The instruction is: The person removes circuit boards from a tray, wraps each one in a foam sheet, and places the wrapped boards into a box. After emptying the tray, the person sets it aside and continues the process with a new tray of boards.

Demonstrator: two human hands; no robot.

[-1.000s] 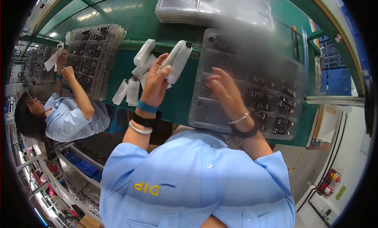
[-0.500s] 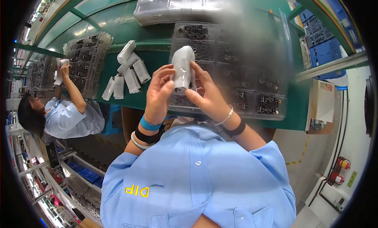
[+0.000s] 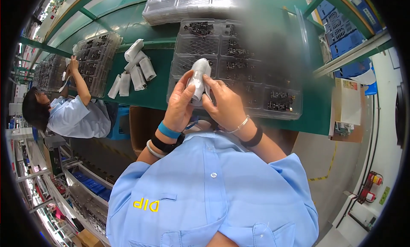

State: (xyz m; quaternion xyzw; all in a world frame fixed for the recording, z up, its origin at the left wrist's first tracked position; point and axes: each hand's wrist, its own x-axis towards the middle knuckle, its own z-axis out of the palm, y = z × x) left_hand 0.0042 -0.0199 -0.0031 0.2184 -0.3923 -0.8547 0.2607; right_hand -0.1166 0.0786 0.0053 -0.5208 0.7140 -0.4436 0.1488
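A roll in white foam wrap [image 3: 199, 78] is held upright between my two hands, above the near edge of a clear compartment tray [image 3: 181, 61]. My left hand [image 3: 180, 103] grips its left side, fingers curled round it. On the other side, my right hand [image 3: 223, 100] presses thumb and fingertips against the wrap. Inside the tray's compartments lie small dark parts with metal ends [image 3: 279, 101]. What the wrap contains is hidden. To the left, several similar white wrapped bundles [image 3: 137, 77] lie in a loose pile on the green bench.
A stack of clear trays [image 3: 171, 8] stands at the back. Farther left, a co-worker [image 3: 81, 117] in a light blue shirt works at another tray stack [image 3: 96, 65]. Blue crates [image 3: 348, 55] and a cardboard box [image 3: 348, 106] are at the right. A haze blurs the upper right part.
Both hands still hold the wrapped roll, which sits slightly lower in view and tilts more. My view has shifted a little. The co-worker's hand has moved up slightly.
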